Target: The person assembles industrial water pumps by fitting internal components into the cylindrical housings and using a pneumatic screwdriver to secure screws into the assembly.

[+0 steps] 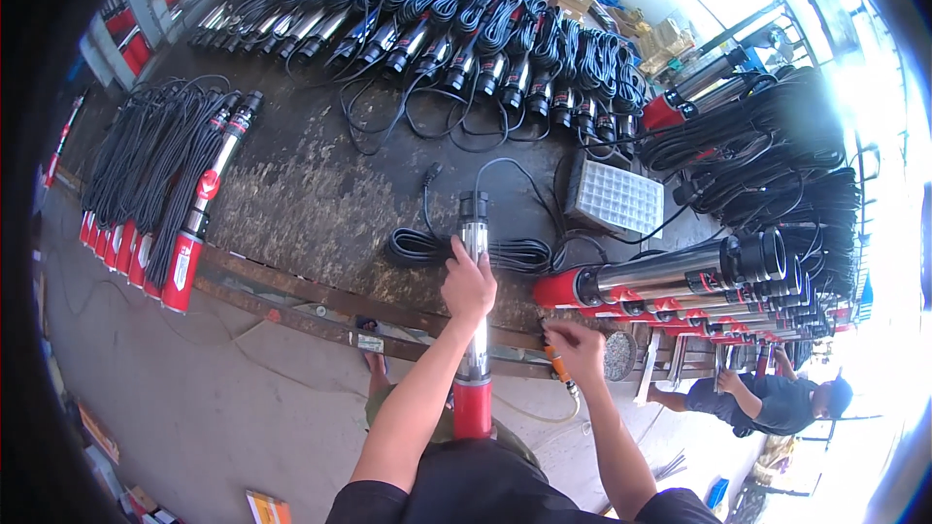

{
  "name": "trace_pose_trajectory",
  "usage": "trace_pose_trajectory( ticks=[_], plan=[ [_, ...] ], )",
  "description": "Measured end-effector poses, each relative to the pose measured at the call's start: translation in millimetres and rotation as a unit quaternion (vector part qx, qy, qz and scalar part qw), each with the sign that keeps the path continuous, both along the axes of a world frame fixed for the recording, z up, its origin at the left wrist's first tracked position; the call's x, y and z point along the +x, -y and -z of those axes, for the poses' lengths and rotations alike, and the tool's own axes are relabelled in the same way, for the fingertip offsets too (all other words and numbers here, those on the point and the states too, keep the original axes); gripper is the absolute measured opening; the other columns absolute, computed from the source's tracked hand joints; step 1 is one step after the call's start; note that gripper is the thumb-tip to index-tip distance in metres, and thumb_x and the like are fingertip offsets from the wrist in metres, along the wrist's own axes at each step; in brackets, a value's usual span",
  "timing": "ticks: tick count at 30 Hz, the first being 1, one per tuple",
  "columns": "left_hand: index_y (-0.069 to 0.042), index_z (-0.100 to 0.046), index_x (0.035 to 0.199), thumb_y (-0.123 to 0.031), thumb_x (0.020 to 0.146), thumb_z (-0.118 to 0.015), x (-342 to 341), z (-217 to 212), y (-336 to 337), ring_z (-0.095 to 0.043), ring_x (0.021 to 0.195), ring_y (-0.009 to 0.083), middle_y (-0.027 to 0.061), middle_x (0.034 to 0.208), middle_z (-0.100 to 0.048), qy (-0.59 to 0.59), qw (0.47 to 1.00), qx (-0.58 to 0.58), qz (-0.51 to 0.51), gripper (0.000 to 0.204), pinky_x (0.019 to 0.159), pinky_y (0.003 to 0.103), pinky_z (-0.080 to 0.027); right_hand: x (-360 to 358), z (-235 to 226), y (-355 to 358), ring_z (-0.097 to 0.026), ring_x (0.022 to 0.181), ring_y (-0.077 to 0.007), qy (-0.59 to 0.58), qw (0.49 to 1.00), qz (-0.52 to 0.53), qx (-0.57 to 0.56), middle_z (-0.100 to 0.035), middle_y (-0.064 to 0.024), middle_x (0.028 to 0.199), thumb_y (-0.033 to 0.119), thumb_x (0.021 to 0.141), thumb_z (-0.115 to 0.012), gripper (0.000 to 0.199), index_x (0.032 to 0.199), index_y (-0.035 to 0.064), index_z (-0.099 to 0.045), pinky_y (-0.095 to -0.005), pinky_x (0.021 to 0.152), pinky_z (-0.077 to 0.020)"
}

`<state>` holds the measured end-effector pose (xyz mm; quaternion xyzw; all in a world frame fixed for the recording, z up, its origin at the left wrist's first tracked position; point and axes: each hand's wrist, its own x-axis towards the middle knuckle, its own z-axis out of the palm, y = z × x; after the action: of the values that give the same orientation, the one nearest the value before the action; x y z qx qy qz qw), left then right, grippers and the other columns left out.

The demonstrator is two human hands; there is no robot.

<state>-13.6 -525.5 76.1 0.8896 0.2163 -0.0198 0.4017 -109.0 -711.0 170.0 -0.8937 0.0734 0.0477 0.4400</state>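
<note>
A long steel submersible pump (477, 354) with a red end lies across the table edge, the red end toward my body and the black-capped end on the tabletop. My left hand (469, 286) is wrapped round its middle, index finger stretched along the tube. A coiled black cable (519, 255) lies beneath the pump, its plug end to the left. At the table edge, right of the pump, my right hand (580, 347) is closed with fingertips pinched together; what they hold, if anything, is hidden. An orange tool (557, 363) with a hose sits right beside that hand.
Pumps with coiled cables line the table's back (456, 58) and stand bundled at left (184, 184). More pumps are stacked at right (680, 277), beside a white compartment tray (615, 196) and a round dish (619, 356). Another person (767, 398) works at far right.
</note>
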Motion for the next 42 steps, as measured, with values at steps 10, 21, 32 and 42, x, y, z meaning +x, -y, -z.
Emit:
trace_pose_trajectory(
  ticks=[10, 21, 32, 42],
  plan=[
    [-0.012, -0.022, 0.155, -0.037, 0.098, -0.053, 1, -5, -3, -0.067, 0.071, 0.0405, 0.0241, 0.094, -0.061, 0.022, 1.000, -0.012, 0.006, 0.069, 0.061, 0.049, -0.056, 180, 43, -103, -0.071, 0.076, -0.0158, 0.084, 0.980, -0.175, 0.050, -0.075, -0.0101, 0.088, 0.003, 0.085, -0.067, 0.020, 0.102, -0.0026, -0.074, -0.0285, 0.071, -0.0567],
    [-0.021, -0.022, 0.157, -0.039, 0.099, -0.052, -1, -4, -9, -0.067, 0.074, 0.0383, 0.0220, 0.094, -0.060, -0.007, 1.000, -0.017, 0.020, 0.067, 0.064, 0.049, -0.056, 203, 43, -143, -0.073, 0.079, -0.0300, 0.117, 0.950, -0.221, -0.186, -0.074, -0.0158, 0.083, 0.004, 0.074, -0.065, 0.020, 0.089, 0.0047, -0.078, -0.0348, 0.078, -0.0582],
    [-0.025, -0.010, 0.160, -0.038, 0.100, -0.050, 0, 2, -8, -0.065, 0.068, 0.0413, 0.0242, 0.088, -0.060, 0.013, 0.999, -0.017, 0.026, 0.073, 0.061, 0.051, -0.055, 202, 56, -112, -0.072, 0.079, -0.0143, 0.063, 0.997, -0.046, 0.012, -0.076, -0.0110, 0.086, 0.008, 0.076, -0.080, 0.025, 0.099, -0.0008, -0.075, -0.0264, 0.075, -0.0561],
    [-0.026, -0.020, 0.158, -0.041, 0.098, -0.051, -1, 8, -6, -0.064, 0.064, 0.0403, 0.0229, 0.086, -0.060, 0.044, 0.999, -0.011, 0.023, 0.069, 0.057, 0.050, -0.053, 173, 107, -107, -0.067, 0.098, -0.0143, 0.003, 0.931, 0.060, 0.360, -0.072, -0.0104, 0.108, 0.000, 0.086, -0.073, 0.032, 0.117, -0.0039, -0.067, -0.0244, 0.087, -0.0516]
  ],
)
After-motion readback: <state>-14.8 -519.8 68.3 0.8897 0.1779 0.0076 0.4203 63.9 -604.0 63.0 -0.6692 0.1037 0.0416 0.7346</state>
